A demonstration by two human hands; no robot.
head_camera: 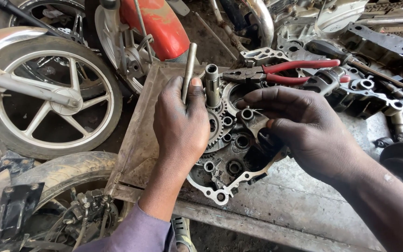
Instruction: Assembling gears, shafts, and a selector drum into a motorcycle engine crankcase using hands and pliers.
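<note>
The person's left hand (181,123) is closed around a slim grey steel rod (189,70), pinched between thumb and fingers so that the rod stands nearly upright and sticks out above the knuckles. Just right of that grip rises a short hollow steel shaft (212,84) from a greasy aluminium engine case half (232,154) lying flat on a worn metal tray (138,135). The right hand (299,126) rests on the case, its fingertips (244,103) curled loosely around a small grey metal part (250,119) beside a round bearing bore; whether it grips the part tightly or only steadies it cannot be told. Below the left thumb, 2 toothed steel gears (215,128) sit meshed in the case. Above the right hand's fingers lie red-handled pliers (281,72) on another casting. Judging by the open case, with gears and shaft seated but no cover on and several bores bare, the work seems midway.
</note>
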